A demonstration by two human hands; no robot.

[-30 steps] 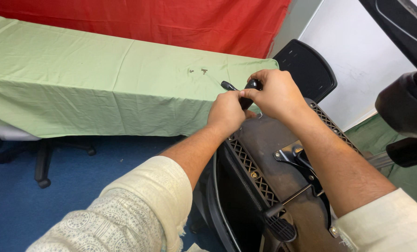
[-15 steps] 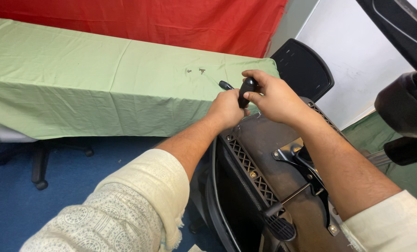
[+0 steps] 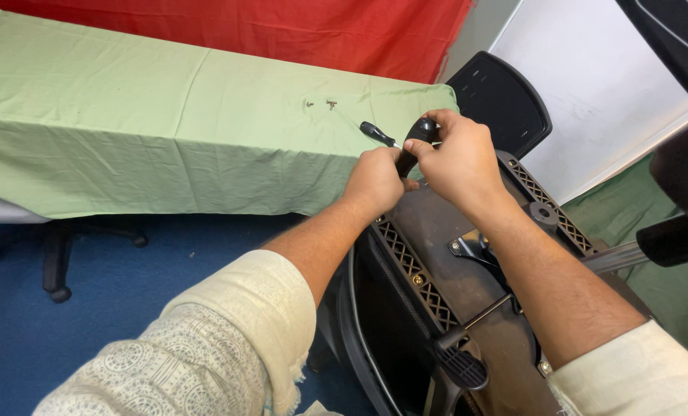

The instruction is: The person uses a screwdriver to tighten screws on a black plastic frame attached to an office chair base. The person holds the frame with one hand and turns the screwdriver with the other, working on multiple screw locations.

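Fingers of both hands hide most of what they hold, so only parts of it show. The right hand [image 3: 458, 158] is curled around a glossy black rounded plastic handle [image 3: 419, 132], whose domed top pokes out above the thumb; its lower end vanishes between the two palms. The left hand [image 3: 376, 179] is closed just beside it, touching the right, and what it grips cannot be made out. A slim black-handled tool with a short metal neck [image 3: 378, 133] sticks out behind the left hand, its working end covered by the knuckles.

Both hands sit at the upper edge of an overturned office chair seat of brown moulded plastic with a black lattice rim [image 3: 436, 231]. The seat's underside faces up, smooth and dull, with a black metal lever mechanism [image 3: 475, 248] bolted near its middle and a ribbed black paddle lever [image 3: 461, 367] lower down. The bottom of the seat is cut off by the frame edge.

Behind lies a worktop draped in a wrinkled pale green cloth [image 3: 128, 115], on which two small metal screws [image 3: 321, 103] lie close together, too small to tell their type. A red fabric backdrop [image 3: 282, 31] hangs beyond. A black curved plastic chair back panel [image 3: 498, 100] leans against a white wall, partly hidden by the right hand. Cream patterned sleeves cover both forearms.
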